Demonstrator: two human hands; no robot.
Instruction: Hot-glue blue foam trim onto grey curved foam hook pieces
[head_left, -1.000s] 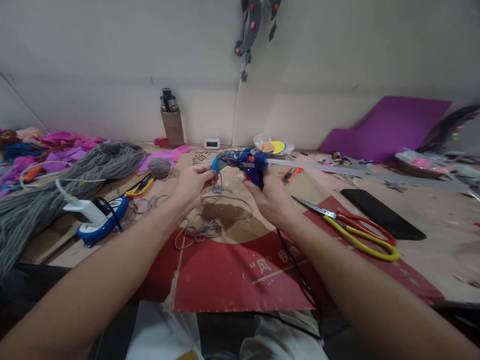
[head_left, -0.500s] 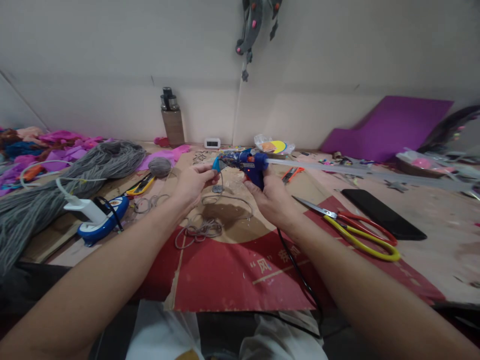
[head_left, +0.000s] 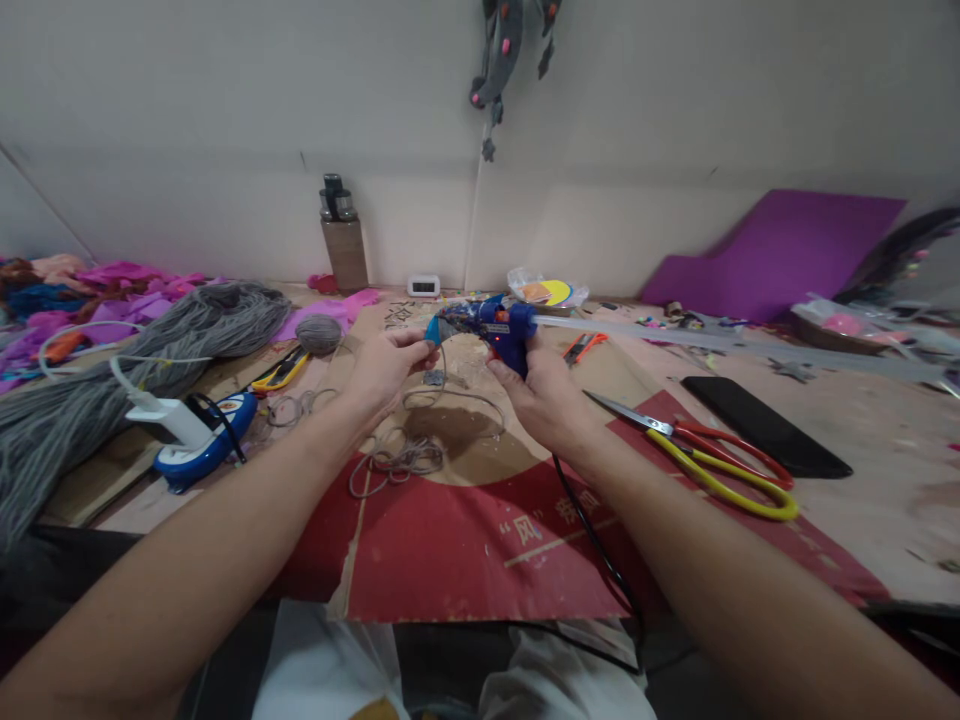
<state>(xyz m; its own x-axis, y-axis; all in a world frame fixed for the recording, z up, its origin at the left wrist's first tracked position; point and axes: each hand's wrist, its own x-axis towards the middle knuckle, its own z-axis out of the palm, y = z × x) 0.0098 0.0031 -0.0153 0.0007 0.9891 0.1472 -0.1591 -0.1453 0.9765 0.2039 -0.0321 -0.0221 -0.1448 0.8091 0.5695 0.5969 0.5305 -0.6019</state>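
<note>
left hand (head_left: 381,374) pinches blue felt (head_left: 433,330), apparently; right hand (head_left: 546,393) grips glue gun (head_left: 511,328); cord (head_left: 411,458) below; scissors (head_left: 660,428) nearby

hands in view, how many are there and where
2: the left hand pinches a small blue piece at centre; the right hand grips the blue glue gun beside it. No other hands show.

Pale grey wall (head_left: 225,90), thin seam (head_left: 472,230) near middle; pinkish tabletop (head_left: 892,440) below; light dim.
</note>
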